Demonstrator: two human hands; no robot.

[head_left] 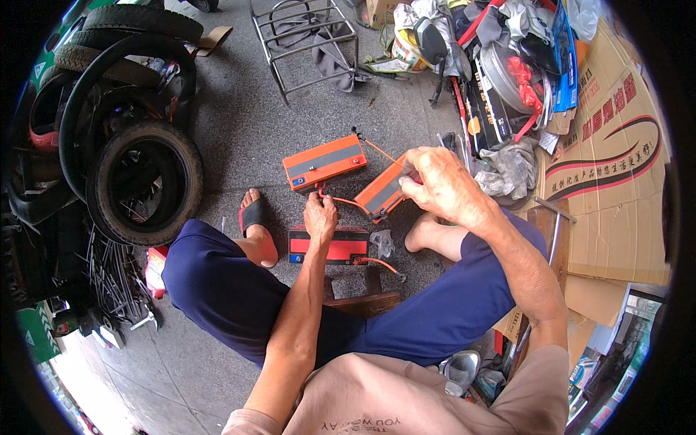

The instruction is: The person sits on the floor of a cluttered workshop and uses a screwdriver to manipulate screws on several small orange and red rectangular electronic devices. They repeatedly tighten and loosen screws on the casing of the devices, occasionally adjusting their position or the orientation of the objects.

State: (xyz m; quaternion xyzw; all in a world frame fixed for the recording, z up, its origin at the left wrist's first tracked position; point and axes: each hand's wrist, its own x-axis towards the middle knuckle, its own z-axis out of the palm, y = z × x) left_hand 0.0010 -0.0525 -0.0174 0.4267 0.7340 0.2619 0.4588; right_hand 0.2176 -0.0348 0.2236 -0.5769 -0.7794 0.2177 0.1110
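Note:
My left hand point(320, 214) pinches the red cable point(341, 199) just below the blue terminal of an orange battery with a grey stripe point(325, 164). My right hand point(438, 185) is closed over the upper part of a second orange battery point(378, 191), which lies at a slant; what its fingers hold is hidden. A yellow-orange wire point(380, 149) runs between the two batteries' upper ends. A third battery with a red top point(330, 248) lies nearest me on the floor, with a short orange cable point(384, 264) at its right end and a crumpled clear plastic piece beside it.
Stacked tyres and tubes point(138, 181) and metal tools point(134, 304) are at left. A metal rack point(304, 18) stands at the back. A cluttered pile point(500, 72) and large cardboard sheets point(609, 225) fill the right. My bare and sandalled feet flank the batteries, above a wooden stool point(370, 304).

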